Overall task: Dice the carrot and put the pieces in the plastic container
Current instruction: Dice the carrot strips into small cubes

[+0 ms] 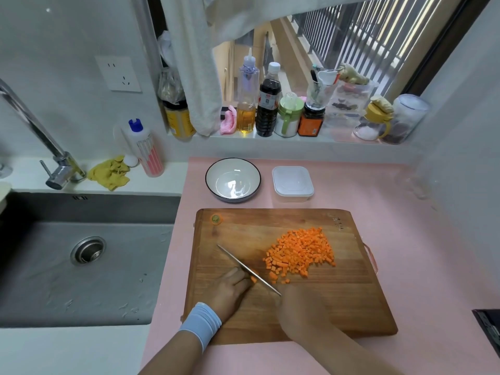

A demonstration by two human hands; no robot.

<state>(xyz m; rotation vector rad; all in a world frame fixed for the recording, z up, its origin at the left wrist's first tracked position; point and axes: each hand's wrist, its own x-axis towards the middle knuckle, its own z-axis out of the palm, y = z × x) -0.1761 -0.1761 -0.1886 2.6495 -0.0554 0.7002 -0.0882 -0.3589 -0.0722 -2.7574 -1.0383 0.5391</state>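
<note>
Left hand (232,289), blue band at wrist, lies knuckles-up on cutting board (311,315); its fingers (239,277) curl round small carrot stub (253,279), pressed against blade. Right hand (299,307) low beside it, fingers wrapped round knife (243,266) handle, blade slanting away to far left. We count one knife, one board, one bowl (216,171), one plastic container (293,182), last two behind board on pink surface (405,212). We see diced carrot (300,253) as one heap of small orange cubes, right of blade.
</note>
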